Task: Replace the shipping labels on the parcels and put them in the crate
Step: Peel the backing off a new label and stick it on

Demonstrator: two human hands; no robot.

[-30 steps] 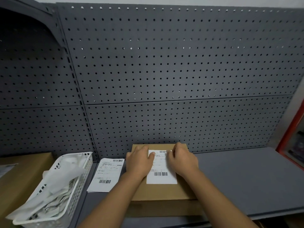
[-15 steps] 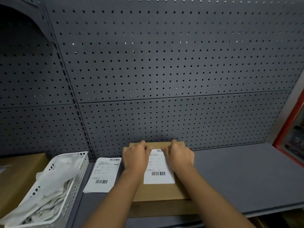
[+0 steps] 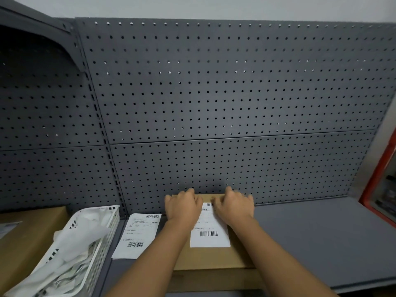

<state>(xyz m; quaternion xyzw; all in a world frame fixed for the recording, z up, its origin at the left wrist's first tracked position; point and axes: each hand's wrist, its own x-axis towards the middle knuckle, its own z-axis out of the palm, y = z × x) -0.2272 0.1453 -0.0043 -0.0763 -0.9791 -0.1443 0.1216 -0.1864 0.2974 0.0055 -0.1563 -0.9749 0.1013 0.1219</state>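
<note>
Item: cardboard parcel (image 3: 214, 258), lower centre of frame, flat on grey shelf (image 3: 321, 243). White label (image 3: 211, 234) on top face.
Left hand (image 3: 182, 207), right hand (image 3: 234, 207): flat, holding nothing, pressing label's far end; right blurred.
Handling advice: smooth centre outward, seat corners, keep barcode uncreased.
Spare label (image 3: 139, 234): lower left, beside parcel.

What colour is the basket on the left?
The basket is white; the head view shows it clearly.

The grey shelf (image 3: 321, 243) carries a brown parcel (image 3: 214, 258) under the left grip (image 3: 182, 207) and right grip (image 3: 234, 207). Just left of the left grip lies a label sheet (image 3: 137, 234). Farther left stand a white basket (image 3: 107, 236) and a cardboard box (image 3: 25, 243).
</note>
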